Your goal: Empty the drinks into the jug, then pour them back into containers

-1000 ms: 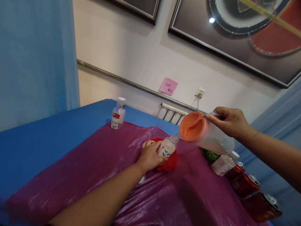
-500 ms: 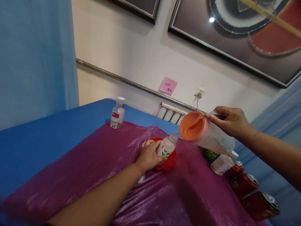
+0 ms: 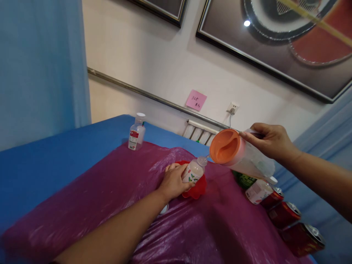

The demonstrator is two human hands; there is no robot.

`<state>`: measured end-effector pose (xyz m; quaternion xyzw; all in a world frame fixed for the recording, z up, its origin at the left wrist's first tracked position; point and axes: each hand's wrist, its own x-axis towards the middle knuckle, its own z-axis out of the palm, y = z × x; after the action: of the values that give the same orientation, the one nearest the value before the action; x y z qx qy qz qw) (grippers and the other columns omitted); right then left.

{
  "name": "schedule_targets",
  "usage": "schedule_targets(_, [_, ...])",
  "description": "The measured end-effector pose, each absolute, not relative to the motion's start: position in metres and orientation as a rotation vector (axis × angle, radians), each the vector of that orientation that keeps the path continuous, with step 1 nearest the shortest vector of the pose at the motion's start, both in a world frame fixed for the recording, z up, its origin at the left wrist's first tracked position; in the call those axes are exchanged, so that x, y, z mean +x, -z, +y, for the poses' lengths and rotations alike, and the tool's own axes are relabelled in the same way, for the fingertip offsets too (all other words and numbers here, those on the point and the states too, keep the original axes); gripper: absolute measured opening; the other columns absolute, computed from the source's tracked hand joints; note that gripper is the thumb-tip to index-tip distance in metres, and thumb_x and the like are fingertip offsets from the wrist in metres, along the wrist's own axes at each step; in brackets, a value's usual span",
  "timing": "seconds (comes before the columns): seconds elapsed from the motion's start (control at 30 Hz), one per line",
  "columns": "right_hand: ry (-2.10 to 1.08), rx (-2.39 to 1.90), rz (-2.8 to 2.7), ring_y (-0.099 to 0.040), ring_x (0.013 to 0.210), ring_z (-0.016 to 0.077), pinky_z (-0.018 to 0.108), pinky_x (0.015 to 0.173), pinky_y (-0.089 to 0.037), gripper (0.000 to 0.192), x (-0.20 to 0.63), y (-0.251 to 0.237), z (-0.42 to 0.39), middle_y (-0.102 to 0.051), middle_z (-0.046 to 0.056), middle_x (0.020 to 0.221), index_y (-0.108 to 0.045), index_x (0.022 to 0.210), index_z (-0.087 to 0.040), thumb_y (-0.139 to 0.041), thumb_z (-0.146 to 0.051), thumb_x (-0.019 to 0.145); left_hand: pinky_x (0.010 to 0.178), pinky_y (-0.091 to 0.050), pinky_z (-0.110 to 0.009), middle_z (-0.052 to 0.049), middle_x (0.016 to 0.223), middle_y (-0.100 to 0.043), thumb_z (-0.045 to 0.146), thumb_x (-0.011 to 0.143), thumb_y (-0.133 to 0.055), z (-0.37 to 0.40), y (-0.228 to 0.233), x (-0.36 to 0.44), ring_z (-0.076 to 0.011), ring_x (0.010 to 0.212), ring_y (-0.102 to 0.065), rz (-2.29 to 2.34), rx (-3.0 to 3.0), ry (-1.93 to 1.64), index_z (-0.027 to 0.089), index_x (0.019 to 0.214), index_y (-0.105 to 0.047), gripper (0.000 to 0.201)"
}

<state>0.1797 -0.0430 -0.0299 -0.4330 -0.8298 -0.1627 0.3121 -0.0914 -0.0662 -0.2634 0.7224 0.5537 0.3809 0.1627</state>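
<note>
My left hand [image 3: 174,182] is wrapped round a clear plastic bottle [image 3: 194,171] with a white label, uncapped and tilted to the right. Beneath the bottle lies a red scalloped dish [image 3: 198,189], partly covered by the hand. My right hand [image 3: 271,141] grips the handle of a translucent pitcher [image 3: 251,159] with an orange lid [image 3: 224,146]. The pitcher is tipped far to the left, its spout at the bottle's mouth, with a thin stream of liquid between them. A white cap [image 3: 164,209] lies by my left wrist, partly hidden.
A capped bottle [image 3: 136,132] stands at the back left. Along the right are a green item [image 3: 244,179], another labelled bottle [image 3: 258,191] and several red cans [image 3: 284,215]. Purple plastic sheeting [image 3: 110,190] covers part of the blue table [image 3: 63,146]. Blue curtains [image 3: 41,66] hang at both sides.
Both hands, the bottle and the pitcher keep nearly the same pose, with the stream still running. The whole view has shifted very slightly.
</note>
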Motion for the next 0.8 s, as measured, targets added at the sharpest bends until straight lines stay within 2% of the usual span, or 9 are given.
schedule_targets(0.53, [0.429, -1.140, -2.198, -0.032, 0.051, 0.0116, 0.027, 0.047, -0.027, 0.056, 0.1761, 0.0290, -0.0455, -0.033, -0.005, 0.052, -0.045, 0.055, -0.023, -0.060, -0.068, 0.086, 0.102, -0.039, -0.043, -0.003, 0.111, -0.068, 0.042, 0.063, -0.088, -0.0678, 0.2602, -0.0906, -0.0307, 0.112, -0.056, 1.591, 2.055, -1.070, 0.031, 0.121, -0.067, 0.063])
schedule_targets(0.8, [0.447, -1.140, -2.208, -0.033, 0.051, 0.0117, 0.027, 0.048, -0.028, 0.050, 0.1780, 0.0305, -0.0427, -0.034, -0.005, 0.052, -0.048, 0.058, -0.023, -0.060, -0.062, 0.088, 0.102, -0.039, -0.043, -0.003, 0.111, -0.068, 0.042, 0.063, -0.088, -0.0674, 0.2614, -0.0905, -0.0309, 0.113, -0.056, 1.594, 2.058, -1.083, 0.032, 0.120, -0.067, 0.062])
